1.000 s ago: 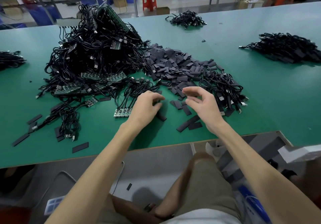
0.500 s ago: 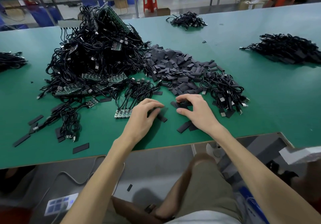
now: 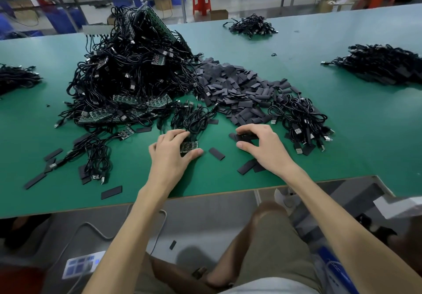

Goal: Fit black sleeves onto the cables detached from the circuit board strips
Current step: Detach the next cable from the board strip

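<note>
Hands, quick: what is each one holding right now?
Left hand: grips a small circuit board strip.
Right hand: pinches a black sleeve.

On the green table (image 3: pixel 342 134), the left hand (image 3: pixel 170 151) grips a small circuit board strip (image 3: pixel 189 146); the right hand (image 3: pixel 262 144) pinches a black sleeve (image 3: pixel 245 137) near the sleeve pile (image 3: pixel 235 90).
</note>
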`<state>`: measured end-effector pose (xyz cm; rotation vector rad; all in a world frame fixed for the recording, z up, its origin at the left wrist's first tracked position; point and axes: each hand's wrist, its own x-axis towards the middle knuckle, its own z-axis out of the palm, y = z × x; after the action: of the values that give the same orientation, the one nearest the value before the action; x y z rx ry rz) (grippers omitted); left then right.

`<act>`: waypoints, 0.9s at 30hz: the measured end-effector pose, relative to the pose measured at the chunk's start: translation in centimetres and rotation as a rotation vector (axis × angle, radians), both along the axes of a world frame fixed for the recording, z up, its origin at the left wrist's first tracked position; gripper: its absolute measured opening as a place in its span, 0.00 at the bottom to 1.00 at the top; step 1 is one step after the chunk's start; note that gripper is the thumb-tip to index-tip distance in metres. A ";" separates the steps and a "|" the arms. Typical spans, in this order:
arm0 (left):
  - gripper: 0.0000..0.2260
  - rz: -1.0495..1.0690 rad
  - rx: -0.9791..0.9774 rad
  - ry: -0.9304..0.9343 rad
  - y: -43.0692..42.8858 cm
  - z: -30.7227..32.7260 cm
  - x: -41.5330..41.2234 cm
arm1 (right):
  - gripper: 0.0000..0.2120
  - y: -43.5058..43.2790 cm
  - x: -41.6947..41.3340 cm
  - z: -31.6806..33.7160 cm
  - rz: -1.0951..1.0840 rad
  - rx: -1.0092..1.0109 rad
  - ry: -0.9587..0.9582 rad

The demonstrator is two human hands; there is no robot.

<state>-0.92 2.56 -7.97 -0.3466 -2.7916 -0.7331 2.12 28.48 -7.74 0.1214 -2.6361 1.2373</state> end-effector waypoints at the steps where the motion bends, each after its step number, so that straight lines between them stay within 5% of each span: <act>1: 0.27 -0.007 -0.004 0.016 0.0 0.1 0.2 | 0.17 0.0 0.0 0.0 0.004 0.009 0.004; 7: 0.20 -0.155 -0.195 0.126 1.5 0.6 1.3 | 0.19 -0.3 0.2 0.3 0.060 0.083 0.012; 19: 0.10 -0.174 -0.168 0.268 3.3 1.3 1.2 | 0.20 -0.8 0.5 0.4 0.112 0.116 0.084; 27: 0.15 -0.258 -0.121 0.298 4.3 1.0 1.6 | 0.08 -1.1 0.9 0.6 0.116 0.101 0.176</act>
<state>0.65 6.87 -6.95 -0.7823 -2.5384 -0.5131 3.01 27.39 -7.09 0.3864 -2.5688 1.0725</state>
